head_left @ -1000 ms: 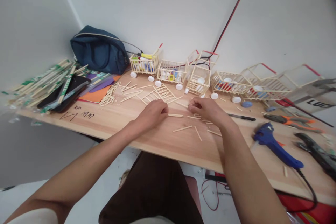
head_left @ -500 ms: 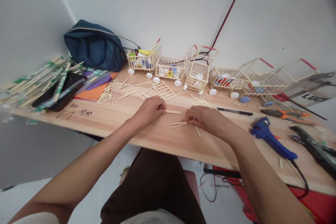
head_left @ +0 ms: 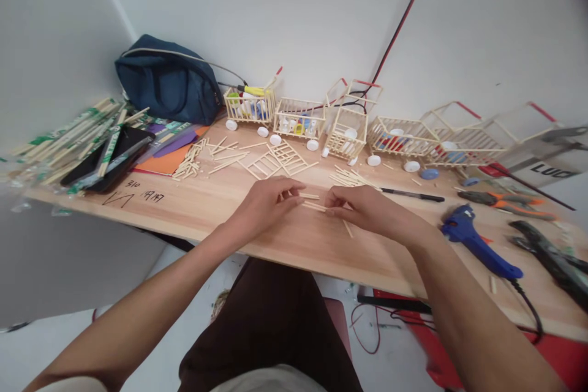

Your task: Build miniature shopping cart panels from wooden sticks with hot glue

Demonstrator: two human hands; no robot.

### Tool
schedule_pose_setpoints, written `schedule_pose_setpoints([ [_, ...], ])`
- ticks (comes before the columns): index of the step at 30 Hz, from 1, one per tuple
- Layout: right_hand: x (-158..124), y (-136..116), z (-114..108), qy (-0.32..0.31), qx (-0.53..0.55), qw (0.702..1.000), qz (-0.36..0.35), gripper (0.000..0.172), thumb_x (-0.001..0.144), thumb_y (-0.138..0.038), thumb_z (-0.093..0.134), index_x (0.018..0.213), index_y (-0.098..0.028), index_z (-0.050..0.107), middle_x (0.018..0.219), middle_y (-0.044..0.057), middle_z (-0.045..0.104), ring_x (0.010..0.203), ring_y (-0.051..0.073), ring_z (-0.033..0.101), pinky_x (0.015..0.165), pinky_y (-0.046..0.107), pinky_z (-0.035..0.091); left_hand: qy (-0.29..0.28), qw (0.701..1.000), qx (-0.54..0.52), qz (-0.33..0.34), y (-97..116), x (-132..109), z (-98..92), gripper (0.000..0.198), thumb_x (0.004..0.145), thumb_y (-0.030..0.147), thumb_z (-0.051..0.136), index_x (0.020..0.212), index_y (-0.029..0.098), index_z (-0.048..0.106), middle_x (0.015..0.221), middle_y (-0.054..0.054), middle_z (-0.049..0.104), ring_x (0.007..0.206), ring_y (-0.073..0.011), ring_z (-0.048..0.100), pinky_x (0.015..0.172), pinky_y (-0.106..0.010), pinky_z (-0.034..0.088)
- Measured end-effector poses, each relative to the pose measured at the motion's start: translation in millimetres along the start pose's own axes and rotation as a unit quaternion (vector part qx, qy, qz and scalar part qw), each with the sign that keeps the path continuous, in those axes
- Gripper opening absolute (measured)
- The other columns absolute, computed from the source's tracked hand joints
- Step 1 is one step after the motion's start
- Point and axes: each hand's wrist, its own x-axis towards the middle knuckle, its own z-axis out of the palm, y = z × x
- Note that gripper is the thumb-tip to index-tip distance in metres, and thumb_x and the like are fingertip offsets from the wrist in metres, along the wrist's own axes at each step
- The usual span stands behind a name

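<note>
Thin wooden sticks (head_left: 315,206) lie between my two hands, low over the tabletop. My left hand (head_left: 273,199) has thumb and fingers curled round the left ends of these sticks. At their right ends my right hand (head_left: 351,203) is closed in a pinch, its fingertips partly hidden behind the knuckles. Another stick (head_left: 348,229) slants out below the right hand. Just beyond my hands lie ladder-like stick frames (head_left: 288,156). A loose bunch of sticks (head_left: 344,176) rests behind the right hand, touching or close to a black pen (head_left: 412,195).
Small stick-built carts (head_left: 298,119) with white wheels line the wall. Short stick pieces (head_left: 189,162), wrapped chopsticks (head_left: 73,135) and a blue bag (head_left: 169,82) are at left. A blue glue gun (head_left: 480,245), orange-handled pliers (head_left: 500,199) and a black tool (head_left: 551,263) lie right.
My left hand has shifted right and slightly nearer, onto the sticks' left ends. The sticks by my right hand have swung from splayed to nearly parallel between both hands.
</note>
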Motion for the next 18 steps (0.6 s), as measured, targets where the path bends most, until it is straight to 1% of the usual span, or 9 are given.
schedule_pose_setpoints([
  [4, 5.9, -0.1, 4.4, 0.003, 0.120, 0.992, 0.024, 0.014, 0.083, -0.033, 0.060, 0.082, -0.019, 0.062, 0.065, -0.003, 0.059, 0.059, 0.010, 0.049, 0.058, 0.024, 0.034, -0.002, 0.988, -0.130, -0.087, 4.3, -7.6, 1.2, 0.023, 0.084, 0.025, 0.059, 0.098, 0.013, 0.073, 0.073, -0.003, 0.072, 0.064, -0.0119, 0.064, 0.064, -0.022, 0.049],
  [7, 11.8, 0.5, 10.5, -0.004, 0.246, 0.968, 0.046, 0.022, 0.080, -0.040, 0.063, 0.082, -0.017, 0.064, 0.068, -0.001, 0.062, 0.060, 0.010, 0.052, 0.058, 0.023, 0.036, -0.015, 0.969, -0.207, -0.136, 2.0, -9.8, 2.3, 0.022, 0.081, 0.027, 0.063, 0.092, 0.011, 0.073, 0.065, -0.002, 0.069, 0.056, -0.0098, 0.059, 0.057, -0.020, 0.047],
  [8, 13.4, 0.8, 12.5, -0.002, 0.285, 0.957, 0.057, 0.025, 0.079, -0.042, 0.065, 0.082, -0.017, 0.065, 0.071, 0.000, 0.065, 0.061, 0.010, 0.053, 0.059, 0.024, 0.038, -0.018, 0.963, -0.223, -0.152, 1.3, -10.3, 2.7, 0.021, 0.079, 0.026, 0.065, 0.090, 0.011, 0.074, 0.064, -0.002, 0.068, 0.054, -0.0090, 0.057, 0.056, -0.020, 0.047],
  [10, 15.9, 1.5, 16.0, 0.008, 0.356, 0.931, 0.084, 0.030, 0.077, -0.046, 0.068, 0.082, -0.016, 0.066, 0.076, 0.002, 0.067, 0.063, 0.010, 0.055, 0.061, 0.024, 0.040, -0.008, 0.953, -0.243, -0.178, 0.3, -11.0, 3.6, 0.019, 0.077, 0.025, 0.066, 0.086, 0.011, 0.074, 0.062, -0.001, 0.066, 0.051, -0.0072, 0.053, 0.054, -0.019, 0.045],
  [12, 17.2, 2.2, 18.8, 0.030, 0.433, 0.895, 0.108, 0.035, 0.074, -0.051, 0.069, 0.081, -0.016, 0.067, 0.074, 0.003, 0.068, 0.061, 0.010, 0.055, 0.059, 0.024, 0.041, 0.014, 0.945, -0.262, -0.195, 0.1, -11.4, 4.6, 0.018, 0.076, 0.025, 0.067, 0.084, 0.011, 0.074, 0.063, -0.001, 0.066, 0.050, -0.0060, 0.050, 0.052, -0.019, 0.043],
  [14, 17.3, 2.7, 20.6, 0.048, 0.506, 0.853, 0.118, 0.040, 0.071, -0.054, 0.071, 0.083, -0.016, 0.068, 0.073, 0.003, 0.068, 0.061, 0.010, 0.056, 0.058, 0.024, 0.041, 0.022, 0.936, -0.288, -0.203, 0.2, -11.2, 5.7, 0.017, 0.075, 0.027, 0.069, 0.079, 0.011, 0.073, 0.065, -0.001, 0.066, 0.051, -0.0059, 0.050, 0.053, -0.019, 0.042],
  [16, 16.6, 3.2, 21.7, 0.056, 0.556, 0.821, 0.115, 0.041, 0.068, -0.053, 0.075, 0.086, -0.016, 0.069, 0.074, 0.004, 0.069, 0.062, 0.010, 0.057, 0.056, 0.023, 0.041, 0.016, 0.927, -0.312, -0.209, 0.5, -10.8, 6.7, 0.019, 0.074, 0.029, 0.070, 0.074, 0.010, 0.072, 0.065, -0.002, 0.066, 0.052, -0.0060, 0.051, 0.054, -0.019, 0.043],
  [18, 15.4, 3.9, 22.5, 0.053, 0.582, 0.805, 0.106, 0.038, 0.067, -0.048, 0.079, 0.088, -0.017, 0.071, 0.077, 0.004, 0.069, 0.062, 0.009, 0.056, 0.056, 0.022, 0.041, 0.010, 0.917, -0.334, -0.217, 0.7, -10.3, 7.7, 0.020, 0.073, 0.029, 0.072, 0.072, 0.010, 0.072, 0.065, -0.003, 0.067, 0.052, -0.0059, 0.052, 0.054, -0.020, 0.043],
])
